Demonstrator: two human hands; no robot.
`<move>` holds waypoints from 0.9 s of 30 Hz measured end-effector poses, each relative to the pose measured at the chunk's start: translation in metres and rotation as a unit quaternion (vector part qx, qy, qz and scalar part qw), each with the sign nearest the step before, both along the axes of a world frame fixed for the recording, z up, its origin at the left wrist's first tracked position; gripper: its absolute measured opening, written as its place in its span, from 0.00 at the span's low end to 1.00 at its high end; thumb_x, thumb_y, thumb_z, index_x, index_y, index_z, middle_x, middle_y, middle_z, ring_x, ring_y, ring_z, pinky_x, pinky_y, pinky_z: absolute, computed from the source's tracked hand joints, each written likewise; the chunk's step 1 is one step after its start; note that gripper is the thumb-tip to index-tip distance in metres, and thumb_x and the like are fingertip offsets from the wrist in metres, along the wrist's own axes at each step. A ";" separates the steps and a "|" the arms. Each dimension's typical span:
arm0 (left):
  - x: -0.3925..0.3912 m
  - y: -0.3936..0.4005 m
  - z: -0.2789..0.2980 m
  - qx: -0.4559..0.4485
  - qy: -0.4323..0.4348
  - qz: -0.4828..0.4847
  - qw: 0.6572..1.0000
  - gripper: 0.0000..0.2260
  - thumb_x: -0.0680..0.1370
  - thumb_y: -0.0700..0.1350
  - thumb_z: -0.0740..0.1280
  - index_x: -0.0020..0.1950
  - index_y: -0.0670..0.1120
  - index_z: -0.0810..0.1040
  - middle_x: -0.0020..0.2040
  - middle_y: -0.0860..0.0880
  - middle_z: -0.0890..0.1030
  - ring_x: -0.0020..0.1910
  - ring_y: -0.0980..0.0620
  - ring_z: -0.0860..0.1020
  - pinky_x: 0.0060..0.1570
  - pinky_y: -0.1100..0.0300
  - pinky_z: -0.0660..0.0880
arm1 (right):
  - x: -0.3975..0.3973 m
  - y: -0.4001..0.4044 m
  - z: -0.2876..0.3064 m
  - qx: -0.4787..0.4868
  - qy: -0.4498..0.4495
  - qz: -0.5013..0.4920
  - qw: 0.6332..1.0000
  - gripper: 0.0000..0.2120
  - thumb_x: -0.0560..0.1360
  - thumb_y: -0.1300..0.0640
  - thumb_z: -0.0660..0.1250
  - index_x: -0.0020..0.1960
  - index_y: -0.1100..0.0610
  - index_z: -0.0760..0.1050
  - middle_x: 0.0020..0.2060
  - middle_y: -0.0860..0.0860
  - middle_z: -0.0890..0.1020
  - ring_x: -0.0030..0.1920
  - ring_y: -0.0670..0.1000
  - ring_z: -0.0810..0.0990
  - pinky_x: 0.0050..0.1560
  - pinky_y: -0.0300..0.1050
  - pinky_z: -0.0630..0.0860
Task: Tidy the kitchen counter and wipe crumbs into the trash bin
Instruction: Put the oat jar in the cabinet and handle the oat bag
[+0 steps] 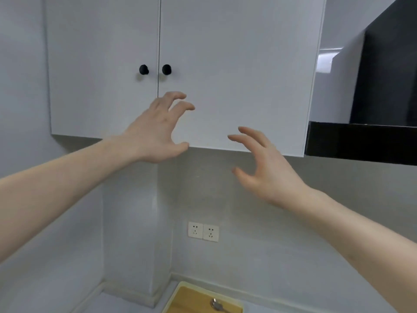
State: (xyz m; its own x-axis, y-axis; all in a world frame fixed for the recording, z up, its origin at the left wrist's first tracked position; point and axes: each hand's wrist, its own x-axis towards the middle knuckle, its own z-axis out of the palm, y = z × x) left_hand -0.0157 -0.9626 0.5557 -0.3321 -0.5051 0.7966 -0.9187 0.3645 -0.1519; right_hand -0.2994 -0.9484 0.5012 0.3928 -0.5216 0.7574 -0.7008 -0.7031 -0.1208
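I have both hands raised in front of the wall cabinet (225, 64), and neither holds anything: the left hand (155, 134) has its fingers (180, 96) spread and hooked in a loose claw over the lower part of the right door, and the right hand (268, 172) hangs a little lower, palm turned inward, its fingers (243, 138) likewise curled apart in the air. Whether the left fingertips actually touch the door I cannot tell. The table is barely in view at the bottom edge, and there sits a wooden tray (191, 297) with a pale rim, carrying a small metal object (217, 304), perhaps a spoon, which is cut off by the frame. No crumbs, cloth or trash bin show here. I judge the tray stiff and fairly light, best lifted by its two long rims so it stays level; the metal piece would slide or rattle off if tilted. If the cabinet is meant to open, the black knobs (166, 69) are the place to pull.
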 end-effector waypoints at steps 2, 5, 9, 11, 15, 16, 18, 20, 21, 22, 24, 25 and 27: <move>0.004 -0.006 0.022 -0.008 -0.005 0.024 1.000 0.35 0.70 0.54 0.73 0.74 0.56 0.62 0.77 0.53 0.56 0.74 0.45 0.62 0.67 0.46 0.70 | 0.001 -0.002 0.017 -0.028 0.007 -0.014 0.999 0.31 0.77 0.55 0.69 0.76 0.41 0.64 0.79 0.40 0.57 0.77 0.46 0.61 0.66 0.39 0.63; 0.011 -0.014 0.053 -0.023 -0.008 0.058 0.998 0.35 0.70 0.53 0.72 0.75 0.55 0.61 0.77 0.52 0.55 0.75 0.45 0.61 0.67 0.47 0.70 | 0.001 -0.009 0.042 -0.070 0.012 -0.039 0.997 0.31 0.77 0.55 0.68 0.77 0.42 0.63 0.80 0.42 0.55 0.79 0.48 0.57 0.68 0.40 0.62; 0.020 -0.025 0.083 -0.018 -0.007 0.111 0.994 0.37 0.70 0.54 0.72 0.76 0.53 0.60 0.77 0.50 0.54 0.74 0.42 0.62 0.67 0.43 0.71 | -0.003 -0.024 0.069 -0.102 0.013 -0.079 0.992 0.33 0.77 0.54 0.68 0.78 0.43 0.61 0.82 0.45 0.52 0.81 0.51 0.50 0.76 0.47 0.59; 0.023 -0.032 0.092 -0.009 -0.007 0.136 0.991 0.38 0.70 0.54 0.71 0.77 0.52 0.59 0.78 0.50 0.54 0.74 0.41 0.62 0.66 0.42 0.72 | -0.004 -0.035 0.078 -0.106 0.022 -0.111 0.988 0.34 0.77 0.53 0.68 0.79 0.44 0.59 0.82 0.47 0.51 0.82 0.52 0.47 0.79 0.52 0.55; 0.027 -0.044 0.106 0.015 0.009 0.181 0.983 0.39 0.70 0.53 0.71 0.78 0.51 0.57 0.79 0.48 0.53 0.74 0.40 0.61 0.63 0.44 0.73 | -0.007 -0.058 0.085 -0.116 0.059 -0.192 0.973 0.37 0.76 0.49 0.67 0.81 0.46 0.55 0.82 0.50 0.47 0.82 0.56 0.43 0.79 0.61 0.48; 0.028 -0.047 0.108 0.021 0.015 0.195 0.980 0.39 0.70 0.52 0.71 0.78 0.50 0.57 0.79 0.47 0.54 0.74 0.40 0.62 0.62 0.44 0.73 | -0.007 -0.064 0.084 -0.123 0.076 -0.212 0.967 0.38 0.75 0.48 0.67 0.81 0.47 0.54 0.82 0.52 0.47 0.81 0.58 0.43 0.79 0.63 0.48; 0.030 -0.051 0.109 0.035 0.028 0.212 0.976 0.38 0.70 0.52 0.70 0.77 0.49 0.58 0.77 0.47 0.57 0.72 0.40 0.64 0.60 0.45 0.73 | -0.009 -0.074 0.076 -0.133 0.121 -0.244 0.953 0.43 0.74 0.44 0.68 0.81 0.49 0.50 0.82 0.53 0.43 0.81 0.60 0.39 0.78 0.67 0.45; 0.031 -0.056 0.107 0.039 0.035 0.217 0.975 0.37 0.71 0.51 0.70 0.76 0.48 0.59 0.74 0.47 0.61 0.69 0.41 0.66 0.59 0.44 0.74 | -0.009 -0.083 0.066 -0.131 0.149 -0.261 0.945 0.50 0.72 0.37 0.68 0.82 0.49 0.42 0.81 0.53 0.37 0.80 0.62 0.33 0.77 0.69 0.40; 0.032 -0.058 0.106 0.034 0.035 0.218 0.975 0.36 0.71 0.51 0.70 0.76 0.48 0.59 0.73 0.46 0.63 0.69 0.41 0.66 0.58 0.44 0.74 | -0.008 -0.087 0.062 -0.132 0.153 -0.262 0.944 0.52 0.72 0.34 0.67 0.82 0.49 0.39 0.81 0.53 0.35 0.79 0.62 0.31 0.76 0.70 0.38; 0.032 -0.060 0.106 0.026 0.033 0.215 0.976 0.35 0.72 0.52 0.70 0.76 0.49 0.60 0.72 0.46 0.64 0.68 0.41 0.67 0.58 0.44 0.74 | -0.007 -0.090 0.059 -0.135 0.154 -0.264 0.942 0.53 0.71 0.32 0.65 0.82 0.49 0.38 0.81 0.53 0.34 0.79 0.63 0.30 0.76 0.71 0.36; 0.031 -0.062 0.109 0.007 0.026 0.209 0.978 0.33 0.73 0.52 0.69 0.75 0.48 0.61 0.70 0.45 0.66 0.66 0.40 0.68 0.58 0.45 0.74 | -0.004 -0.093 0.055 -0.138 0.157 -0.271 0.940 0.54 0.71 0.28 0.62 0.82 0.49 0.34 0.80 0.54 0.31 0.78 0.64 0.27 0.75 0.72 0.34; 0.029 -0.063 0.111 -0.004 0.018 0.209 0.978 0.32 0.73 0.53 0.68 0.74 0.47 0.62 0.69 0.44 0.67 0.64 0.41 0.70 0.58 0.45 0.73 | -0.003 -0.094 0.055 -0.136 0.157 -0.275 0.939 0.54 0.72 0.27 0.60 0.82 0.49 0.33 0.79 0.55 0.29 0.77 0.64 0.25 0.74 0.72 0.33; 0.024 -0.066 0.113 -0.033 0.005 0.218 0.975 0.27 0.74 0.53 0.67 0.70 0.45 0.66 0.64 0.44 0.71 0.60 0.41 0.73 0.60 0.46 0.71 | -0.001 -0.096 0.053 -0.134 0.153 -0.281 0.938 0.55 0.71 0.25 0.58 0.81 0.50 0.31 0.78 0.56 0.27 0.76 0.64 0.23 0.74 0.72 0.31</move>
